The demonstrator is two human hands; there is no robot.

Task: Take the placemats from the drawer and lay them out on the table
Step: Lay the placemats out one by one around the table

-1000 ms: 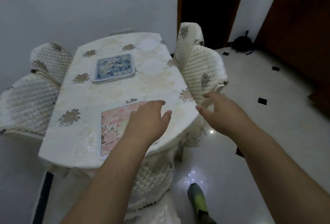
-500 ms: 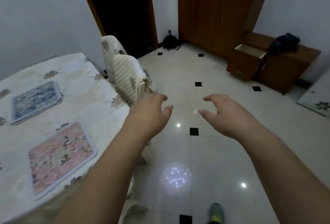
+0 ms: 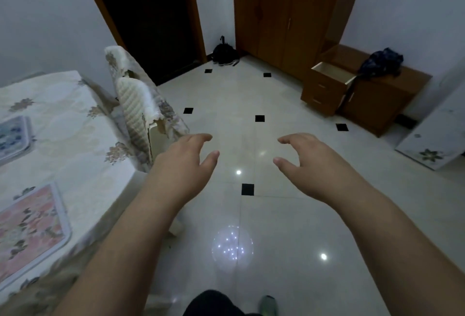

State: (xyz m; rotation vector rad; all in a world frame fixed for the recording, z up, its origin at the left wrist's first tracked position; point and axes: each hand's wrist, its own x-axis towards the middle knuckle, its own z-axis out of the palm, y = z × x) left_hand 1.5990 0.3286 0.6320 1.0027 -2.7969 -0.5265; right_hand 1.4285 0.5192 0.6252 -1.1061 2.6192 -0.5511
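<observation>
A: Placemats first, at the far left. The pink placemat (image 3: 30,230) lies flat near the close edge of the surface (image 3: 83,154), and the blue placemat (image 3: 11,137) sits farther along it, cut off by the frame. A second ago the left hand (image 3: 183,164) hovered right over the pink one; now the view has swung away to the right and both mats have slid to the margin.

B: So that mat is laid and let go?

A: It looks that way. It rests on the cloth with nothing touching it. The left hand hangs in the air past the surface corner, fingers loosely curled, holding nothing.

B: And the covered chair?

A: The chair (image 3: 141,111) stands tucked against the surface's right edge, just beside the left wrist. That is the one thing to brush on the way out.

B: What lies in the middle?

A: Bare tiled floor (image 3: 251,94), pale with small black squares, open all the way across. The right hand (image 3: 312,162) floats over it, also loosely curled and empty.

B: Then the drawer?

A: Over to the right, well apart from both hands, the drawer (image 3: 332,71) stands pulled out from the top of a low wooden chest. I cannot tell whether mats remain inside; only its pale inner wall shows. A dark bag (image 3: 381,61) sits on the cabinet just beside it.

B: My read: the turn means a walk back for more mats.

A: Likely, and the path is clear of edges until the drawer's projecting corner.
</observation>
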